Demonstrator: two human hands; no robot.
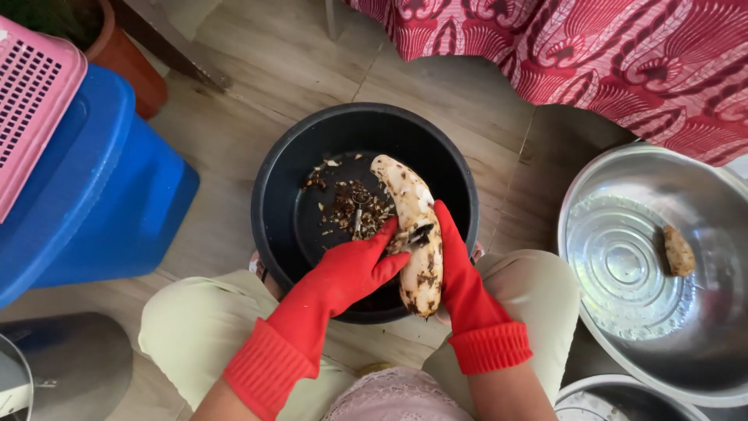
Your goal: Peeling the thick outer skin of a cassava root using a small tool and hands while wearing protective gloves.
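Both my hands wear red rubber gloves. My right hand (461, 274) grips a long, pale, partly peeled tuber (415, 204) with brown patches, holding it from the right side over a black round basin (273, 187). My left hand (354, 269) is closed around a small dark blade (418, 234) and presses it against the tuber's middle. Brown peelings (354, 209) lie on the bottom of the basin. The basin stands on the floor between my knees.
A large shiny metal basin (623, 257) at the right holds one small peeled piece (679, 251). A blue plastic bin (101, 187) with a pink basket (31, 101) on it stands at the left. Red patterned cloth (608, 54) hangs at the top right. Another metal bowl's rim (615, 390) shows below.
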